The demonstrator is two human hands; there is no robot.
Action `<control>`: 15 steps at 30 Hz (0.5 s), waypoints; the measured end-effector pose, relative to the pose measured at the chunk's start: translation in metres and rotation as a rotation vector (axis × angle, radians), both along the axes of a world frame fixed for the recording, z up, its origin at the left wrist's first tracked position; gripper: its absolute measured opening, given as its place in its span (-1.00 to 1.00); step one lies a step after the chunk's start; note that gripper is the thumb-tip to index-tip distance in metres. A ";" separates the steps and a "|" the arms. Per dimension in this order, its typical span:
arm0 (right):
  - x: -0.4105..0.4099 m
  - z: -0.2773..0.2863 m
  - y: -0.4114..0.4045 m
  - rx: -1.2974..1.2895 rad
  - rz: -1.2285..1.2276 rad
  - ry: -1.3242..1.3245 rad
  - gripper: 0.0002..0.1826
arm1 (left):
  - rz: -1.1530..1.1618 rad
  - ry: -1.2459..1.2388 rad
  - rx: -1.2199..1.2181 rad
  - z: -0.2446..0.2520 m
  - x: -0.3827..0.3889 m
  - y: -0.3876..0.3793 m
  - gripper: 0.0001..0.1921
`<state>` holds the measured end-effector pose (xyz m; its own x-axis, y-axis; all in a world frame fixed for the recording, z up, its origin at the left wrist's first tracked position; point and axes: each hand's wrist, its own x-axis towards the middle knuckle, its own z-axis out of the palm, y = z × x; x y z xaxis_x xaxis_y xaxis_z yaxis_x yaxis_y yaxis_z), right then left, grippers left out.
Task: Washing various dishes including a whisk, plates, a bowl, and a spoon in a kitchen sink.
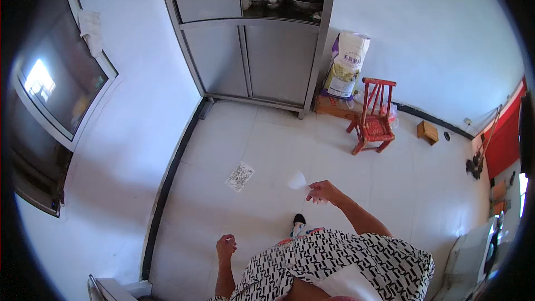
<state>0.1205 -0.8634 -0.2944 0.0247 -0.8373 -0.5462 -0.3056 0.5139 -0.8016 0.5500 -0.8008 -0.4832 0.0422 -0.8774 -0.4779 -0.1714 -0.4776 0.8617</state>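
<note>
My right hand (324,192) is out in front of me over the floor, pinching a thin white sheet (297,180), perhaps paper, between thumb and fingers. Beyond it to the left, a white sheet with many dark specks (240,177) lies flat on the tiles; what the specks are is too small to tell. Lower down, my left hand (226,246) hangs beside my body with its fingers loosely bent, and nothing shows in it. One dark shoe (299,219) of mine is seen below the right hand.
A grey metal cabinet (276,62) with an open upper compartment of dishes stands against the far wall. Right of it are a printed sack (347,65), a red chair (374,121) and a small wooden stool (427,133). A window (62,75) is on the left wall.
</note>
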 end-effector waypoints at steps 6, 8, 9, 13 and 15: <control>0.013 0.030 -0.112 -0.081 0.025 0.081 -0.76 | -0.011 -0.134 0.043 -0.011 0.001 -0.015 -0.84; 0.025 0.043 -0.150 -0.093 0.015 0.158 -0.76 | 0.082 -0.028 0.110 -0.050 -0.001 0.017 -0.84; 0.058 0.051 -0.176 -0.097 0.020 0.145 -0.76 | 0.089 -0.040 0.106 -0.061 0.038 0.028 -0.84; 0.150 0.095 -0.262 -0.105 0.070 -0.029 -0.73 | -0.065 -0.476 -0.207 -0.065 0.101 -0.023 -0.81; 0.176 0.108 -0.293 -0.178 0.070 -0.096 -0.72 | 0.043 -0.372 -0.159 -0.060 0.117 -0.042 -0.81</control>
<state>0.2961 -1.1559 -0.1859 0.1311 -0.9147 -0.3823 -0.2538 0.3418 -0.9048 0.6666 -0.8432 -0.5433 0.2248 -0.9328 -0.2818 -0.4682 -0.3570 0.8083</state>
